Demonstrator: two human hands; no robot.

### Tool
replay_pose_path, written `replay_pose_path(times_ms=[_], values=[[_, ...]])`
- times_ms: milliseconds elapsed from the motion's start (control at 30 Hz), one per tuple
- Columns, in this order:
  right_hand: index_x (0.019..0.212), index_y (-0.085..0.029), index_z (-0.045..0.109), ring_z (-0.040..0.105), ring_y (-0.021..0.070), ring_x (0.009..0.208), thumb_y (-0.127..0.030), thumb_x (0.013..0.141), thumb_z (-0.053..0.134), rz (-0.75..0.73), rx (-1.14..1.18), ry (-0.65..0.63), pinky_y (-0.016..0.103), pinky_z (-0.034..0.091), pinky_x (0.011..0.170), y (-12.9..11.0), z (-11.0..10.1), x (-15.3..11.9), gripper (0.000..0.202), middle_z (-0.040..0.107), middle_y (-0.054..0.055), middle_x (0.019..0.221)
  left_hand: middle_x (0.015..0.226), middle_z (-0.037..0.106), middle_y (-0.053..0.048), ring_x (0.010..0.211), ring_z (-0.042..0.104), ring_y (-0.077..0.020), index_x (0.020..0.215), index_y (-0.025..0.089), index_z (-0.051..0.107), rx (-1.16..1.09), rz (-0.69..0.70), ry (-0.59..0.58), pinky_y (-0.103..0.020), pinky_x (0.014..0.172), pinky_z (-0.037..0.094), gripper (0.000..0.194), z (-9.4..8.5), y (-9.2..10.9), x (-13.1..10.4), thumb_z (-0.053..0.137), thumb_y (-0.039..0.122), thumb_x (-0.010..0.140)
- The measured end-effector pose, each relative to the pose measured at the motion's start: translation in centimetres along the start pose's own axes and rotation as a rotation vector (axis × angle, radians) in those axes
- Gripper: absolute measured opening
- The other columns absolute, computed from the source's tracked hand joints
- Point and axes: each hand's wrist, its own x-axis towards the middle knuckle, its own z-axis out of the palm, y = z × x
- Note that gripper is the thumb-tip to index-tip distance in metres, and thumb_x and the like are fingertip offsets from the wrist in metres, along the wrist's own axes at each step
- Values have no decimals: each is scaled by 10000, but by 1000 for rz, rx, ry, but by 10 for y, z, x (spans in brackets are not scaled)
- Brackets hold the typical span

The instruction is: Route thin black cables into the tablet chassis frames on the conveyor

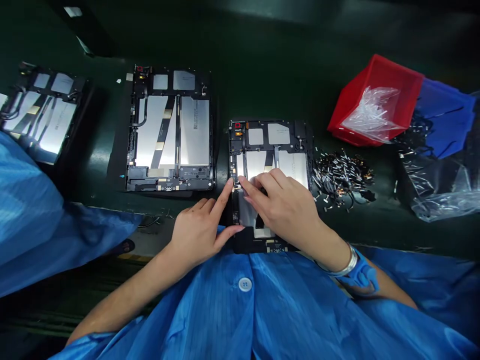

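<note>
An opened tablet [292,167] lies in front of me, its silver battery plates, black frame and ribbon cables exposed. My left hand [200,225] rests at its left side. The index fingertip touches the left edge strip, and the thumb is spread toward the lower left part. Over the tablet's middle, my right hand [283,205] reaches across from the right. Its index fingertip is on the circuit strip along the left edge, close to my left index fingertip. The thumb sits apart from that fingertip, the other fingers are bent, and no held part shows. The right palm hides part of the battery area.
A second opened tablet [195,130] lies to the left, and another [56,117] farther left near a person's blue sleeve [30,200]. On the right are a pile of small cables [341,177], a red bin [348,105], a blue bin [446,115] and clear plastic bags [442,185].
</note>
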Motion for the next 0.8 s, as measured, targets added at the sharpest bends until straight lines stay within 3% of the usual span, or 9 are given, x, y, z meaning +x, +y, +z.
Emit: replay_pose_path(times_ms=[100,167,300,367,433,500,600,700,800], values=[[1209,-120,625,497,210,817,-242,952,497,13,34,4,307,371,595,1,-5,-2,312,624,81,848,758,641,-38,625,612,-184,1543,95,66,-158,-111,59,-253,528,448,782,7,2,-10,262,594,973],[1218,-138,617,515,197,804,-248,953,495,54,94,90,297,388,609,6,-10,-10,312,634,75,864,758,635,-29,634,616,-177,1540,121,141,-240,-163,80,-252,544,456,723,8,5,-17,312,546,981],[1240,-178,613,548,191,741,-257,943,503,498,144,264,303,410,637,20,-15,-44,326,630,55,786,752,654,-27,662,635,-180,1502,149,305,-462,-207,16,-270,586,483,633,9,16,-27,368,493,975],[1235,-186,629,533,178,640,-323,930,522,734,165,233,301,394,602,23,-10,-61,352,605,29,686,762,685,-26,642,641,-186,1526,150,238,-580,-283,-73,-281,576,490,692,10,23,-28,425,490,953],[1202,-183,659,489,148,531,-409,902,547,858,270,147,280,358,541,21,-4,-73,392,558,-5,589,849,723,-40,664,662,-193,1541,163,177,-714,-386,-134,-299,600,517,767,11,30,-27,507,471,921],[1176,-171,678,439,120,465,-468,873,562,917,432,93,258,325,493,17,2,-78,440,494,-39,523,1000,732,-64,768,693,-205,1540,192,190,-875,-458,-120,-318,674,555,806,9,35,-25,587,440,885],[1197,-145,665,394,97,447,-488,854,577,981,668,143,241,323,467,11,3,-77,493,411,-70,500,1160,695,-76,916,700,-214,1522,243,258,-1147,-489,-5,-310,764,585,810,-1,39,-22,678,369,841],[1242,-164,638,409,97,479,-466,863,588,995,881,254,244,355,482,14,-1,-69,488,434,-67,540,1182,682,-60,809,714,-193,1495,306,308,-1412,-472,84,-263,610,599,776,-17,32,-12,703,303,828],[1278,-233,614,485,116,548,-457,907,536,953,1024,427,264,412,521,25,-4,-57,440,544,-32,639,1066,705,-44,708,701,-175,1441,299,397,-1534,-475,120,-235,489,565,716,-35,16,14,721,274,803]])
